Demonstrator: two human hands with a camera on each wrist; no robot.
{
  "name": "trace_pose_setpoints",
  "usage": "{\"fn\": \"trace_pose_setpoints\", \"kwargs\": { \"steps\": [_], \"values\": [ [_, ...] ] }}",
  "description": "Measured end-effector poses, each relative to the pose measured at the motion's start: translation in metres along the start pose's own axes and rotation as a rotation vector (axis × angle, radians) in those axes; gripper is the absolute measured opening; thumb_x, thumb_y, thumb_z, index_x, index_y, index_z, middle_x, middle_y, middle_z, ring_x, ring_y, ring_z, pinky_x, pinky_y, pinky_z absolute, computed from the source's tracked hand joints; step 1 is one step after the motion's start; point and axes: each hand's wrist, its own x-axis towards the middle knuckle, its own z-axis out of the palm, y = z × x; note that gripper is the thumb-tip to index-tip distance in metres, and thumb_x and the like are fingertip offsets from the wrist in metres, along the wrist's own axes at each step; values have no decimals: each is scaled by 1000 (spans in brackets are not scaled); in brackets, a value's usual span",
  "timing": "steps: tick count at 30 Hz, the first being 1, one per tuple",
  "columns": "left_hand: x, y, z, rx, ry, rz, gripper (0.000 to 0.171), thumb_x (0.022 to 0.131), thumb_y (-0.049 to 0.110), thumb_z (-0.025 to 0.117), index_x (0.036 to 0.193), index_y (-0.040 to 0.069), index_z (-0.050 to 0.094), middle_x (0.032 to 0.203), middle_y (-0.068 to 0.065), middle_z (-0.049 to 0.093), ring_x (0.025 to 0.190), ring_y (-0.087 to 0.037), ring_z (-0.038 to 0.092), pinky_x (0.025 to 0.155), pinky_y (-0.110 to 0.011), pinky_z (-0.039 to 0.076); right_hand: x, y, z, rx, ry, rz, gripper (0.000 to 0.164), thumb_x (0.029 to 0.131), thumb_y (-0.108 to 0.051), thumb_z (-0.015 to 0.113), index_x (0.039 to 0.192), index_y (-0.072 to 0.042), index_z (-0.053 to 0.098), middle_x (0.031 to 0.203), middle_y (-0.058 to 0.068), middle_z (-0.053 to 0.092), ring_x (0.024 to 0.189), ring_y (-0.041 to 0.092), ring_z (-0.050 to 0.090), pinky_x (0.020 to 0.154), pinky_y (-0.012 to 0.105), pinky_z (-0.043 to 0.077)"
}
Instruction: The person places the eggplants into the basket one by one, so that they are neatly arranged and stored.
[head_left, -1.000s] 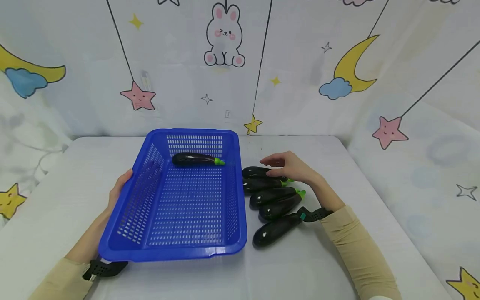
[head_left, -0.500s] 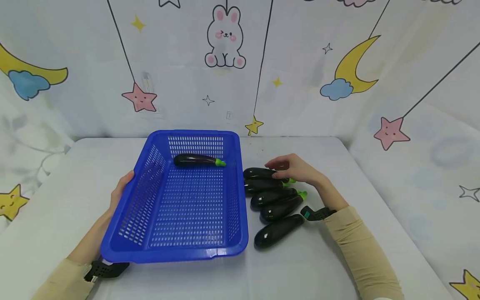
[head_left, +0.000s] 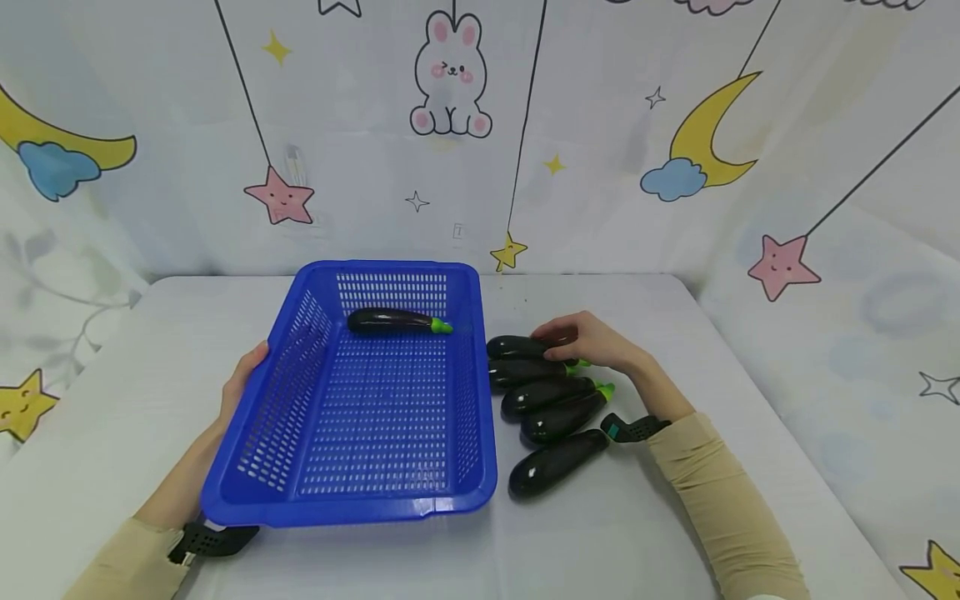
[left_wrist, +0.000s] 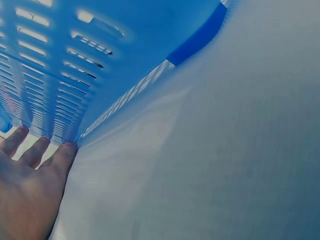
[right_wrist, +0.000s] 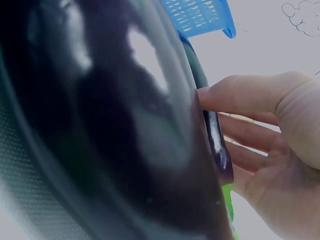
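Note:
A blue perforated plastic basket (head_left: pixel 360 505) stands left of the middle in the head view. One dark eggplant (head_left: pixel 388 321) with a green stem end lies inside it near the far wall. My left hand (head_left: pixel 237 385) is at the basket's left side; in the left wrist view its fairly straight fingers (left_wrist: pixel 63 156) touch the outer wall. Right of the basket, my right hand (head_left: pixel 588 342) holds the farthest eggplant (head_left: pixel 513 347) of a row, thumb on the near side and fingers behind. Part of that eggplant is hidden by the hand.
Several more eggplants lie on the white table (head_left: pixel 585 550) toward me: one eggplant (head_left: pixel 525 372) beside the held one, a close pair with an eggplant (head_left: pixel 558 417), and a separate eggplant (head_left: pixel 557 463) nearest. A printed cloth (head_left: pixel 360 125) hangs behind the table.
My right hand has moved slightly right and down, and its fingers have closed in around the farthest eggplant. The left hand and the basket look the same.

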Motion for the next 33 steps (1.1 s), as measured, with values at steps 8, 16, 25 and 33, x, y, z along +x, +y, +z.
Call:
{"fn": "trace_pose_setpoints", "kwargs": {
  "steps": [8,16,25,33],
  "values": [
    [-1,-1,-1,35,27,-13,57,102,48,8,144,28,42,122,1,57,107,-12,59,92,-30,52,-1,3,0,4,-1,7,41,91,-14,73,130,-3,64,128,15,66,114,31,64,97,46,53],
    [0,-1,-3,3,-2,-7,59,103,50,8,144,26,43,121,0,59,106,-13,60,91,-30,53,0,4,1,-7,1,17,42,91,-16,74,130,-5,64,130,15,65,114,30,63,98,48,52],
    [0,-1,-3,-14,-26,3,58,103,49,10,144,25,43,121,0,59,106,-13,60,91,-29,53,2,6,2,-25,5,-2,40,92,-14,72,130,-4,64,129,15,65,115,31,63,99,51,49],
    [0,-2,-3,-42,-46,-8,58,102,50,9,147,26,39,123,-2,56,108,-14,58,93,-31,52,2,8,3,-29,9,-15,39,93,-13,70,130,-4,64,130,15,65,118,32,61,102,54,48]
  ]
}}
